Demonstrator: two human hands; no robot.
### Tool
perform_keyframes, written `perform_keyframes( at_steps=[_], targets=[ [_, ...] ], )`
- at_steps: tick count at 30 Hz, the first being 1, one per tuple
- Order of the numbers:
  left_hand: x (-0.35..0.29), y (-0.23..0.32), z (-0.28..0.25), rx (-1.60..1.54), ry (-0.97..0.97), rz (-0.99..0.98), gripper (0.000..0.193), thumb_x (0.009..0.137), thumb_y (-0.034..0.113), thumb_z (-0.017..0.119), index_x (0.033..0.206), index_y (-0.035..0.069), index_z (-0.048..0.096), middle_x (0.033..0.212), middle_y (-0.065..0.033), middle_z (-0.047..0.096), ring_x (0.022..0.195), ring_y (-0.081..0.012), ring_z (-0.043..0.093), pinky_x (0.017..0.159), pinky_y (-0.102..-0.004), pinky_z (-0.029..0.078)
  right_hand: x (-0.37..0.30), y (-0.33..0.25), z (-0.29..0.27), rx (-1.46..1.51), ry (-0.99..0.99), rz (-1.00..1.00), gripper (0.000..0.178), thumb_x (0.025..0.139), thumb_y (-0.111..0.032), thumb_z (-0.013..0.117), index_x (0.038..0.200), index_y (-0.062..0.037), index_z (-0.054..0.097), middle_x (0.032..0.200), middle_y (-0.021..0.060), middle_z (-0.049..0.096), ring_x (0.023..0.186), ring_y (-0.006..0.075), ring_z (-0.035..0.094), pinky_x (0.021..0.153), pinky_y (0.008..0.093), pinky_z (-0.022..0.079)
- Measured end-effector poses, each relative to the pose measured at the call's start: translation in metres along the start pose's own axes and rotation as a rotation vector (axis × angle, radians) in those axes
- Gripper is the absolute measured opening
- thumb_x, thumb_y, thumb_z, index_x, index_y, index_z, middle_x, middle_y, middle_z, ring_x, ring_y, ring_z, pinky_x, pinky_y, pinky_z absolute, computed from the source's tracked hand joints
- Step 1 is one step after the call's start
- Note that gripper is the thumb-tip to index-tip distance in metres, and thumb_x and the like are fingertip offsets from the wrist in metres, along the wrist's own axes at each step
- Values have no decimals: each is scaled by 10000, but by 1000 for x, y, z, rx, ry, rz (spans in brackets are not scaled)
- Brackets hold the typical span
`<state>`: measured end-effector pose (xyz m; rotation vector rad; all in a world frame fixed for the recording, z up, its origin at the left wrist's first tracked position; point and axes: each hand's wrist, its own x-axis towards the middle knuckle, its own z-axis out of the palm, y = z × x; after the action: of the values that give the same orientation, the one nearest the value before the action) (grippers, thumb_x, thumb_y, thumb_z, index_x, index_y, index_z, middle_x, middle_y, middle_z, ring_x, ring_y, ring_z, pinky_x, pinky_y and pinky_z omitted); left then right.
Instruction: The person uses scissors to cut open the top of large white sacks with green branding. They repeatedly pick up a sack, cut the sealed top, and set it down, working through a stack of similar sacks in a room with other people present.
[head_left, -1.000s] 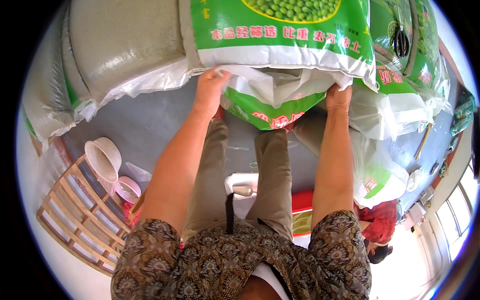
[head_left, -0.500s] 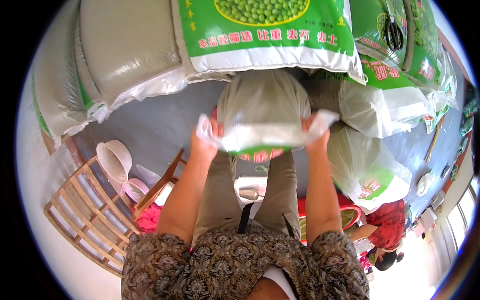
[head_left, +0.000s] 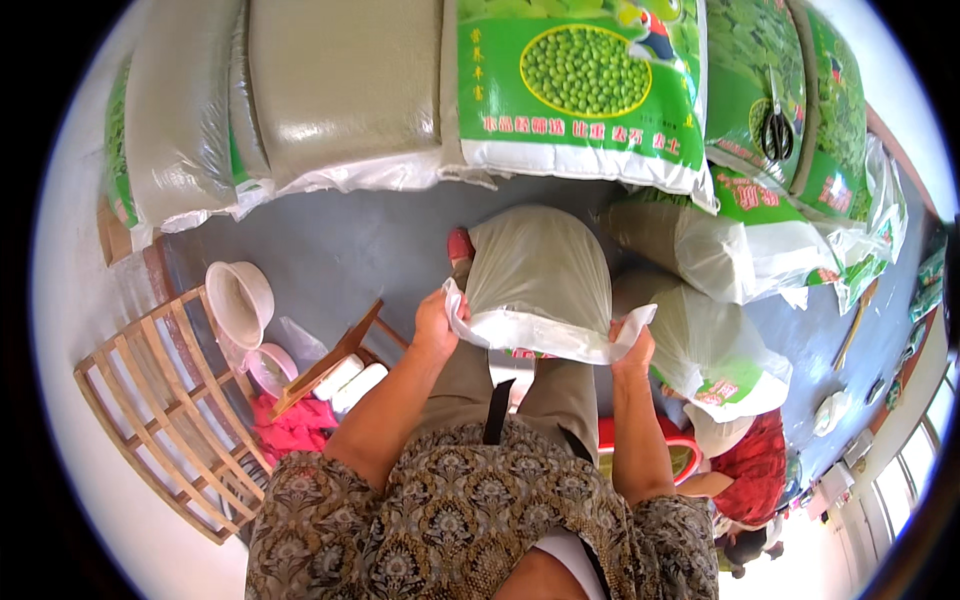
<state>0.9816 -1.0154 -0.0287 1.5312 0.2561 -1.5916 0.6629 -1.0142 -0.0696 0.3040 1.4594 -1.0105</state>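
A filled, clear-sided sack (head_left: 540, 265) stands upright between my legs, its contents grey-green. My left hand (head_left: 438, 318) is closed on the left corner of its white top edge. At the opposite corner, my right hand (head_left: 632, 342) grips the same edge. The mouth of the sack stretches between both hands and sags slightly in the middle. A strip of green print shows just below that edge. One red shoe (head_left: 460, 244) shows left of the sack.
Stacked full sacks (head_left: 580, 90) line the far side, with black scissors (head_left: 776, 134) on one. More sacks (head_left: 720, 350) stand at the right, near a person in red (head_left: 752, 470) and a red basin (head_left: 682, 455). Left are a white basin (head_left: 240, 305), a pink basin (head_left: 268, 368) and a wooden rack (head_left: 165, 410).
Both hands have come nearer my body, still gripping the sack's edge. The view has shifted, so more of the stacked sacks shows. The top edge now hangs in a curve.
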Motion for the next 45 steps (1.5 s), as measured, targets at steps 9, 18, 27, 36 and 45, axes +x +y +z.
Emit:
perform_keyframes(
  at_steps=[9,18,27,36,45],
  targets=[
    [16,27,-3,-310,-11,101,199,798,204,440,691,41,481,607,-57,440,594,-202,428,634,-314,366,23,-44,76,12,-4,-27,197,784,-188,413,821,-21,510,767,84,520,750,231,517,680,330,458],
    [65,86,0,-50,-92,274,99,775,123,478,814,43,522,765,-60,527,781,-206,496,787,-332,367,81,-104,105,-30,-332,-151,200,804,-82,439,995,-35,472,957,74,533,907,228,497,827,383,385],
    [79,100,-28,-24,72,263,168,787,164,534,908,48,518,891,-37,537,833,-163,509,765,-328,392,89,-128,103,-208,-123,-266,224,845,-193,446,962,-8,493,896,87,556,834,216,541,739,362,436],
    [79,105,-51,140,58,285,211,791,223,531,917,55,507,920,-42,515,875,-175,487,760,-361,402,79,-281,110,-610,-98,-616,267,847,-228,441,963,8,493,820,116,569,691,191,570,608,270,454],
    [42,99,-75,607,213,494,206,824,202,478,910,14,483,874,-101,531,836,-229,541,776,-367,448,230,-376,174,-1965,406,-1108,539,695,-356,496,1123,-36,417,1049,230,507,951,384,499,789,449,400]
  ],
)
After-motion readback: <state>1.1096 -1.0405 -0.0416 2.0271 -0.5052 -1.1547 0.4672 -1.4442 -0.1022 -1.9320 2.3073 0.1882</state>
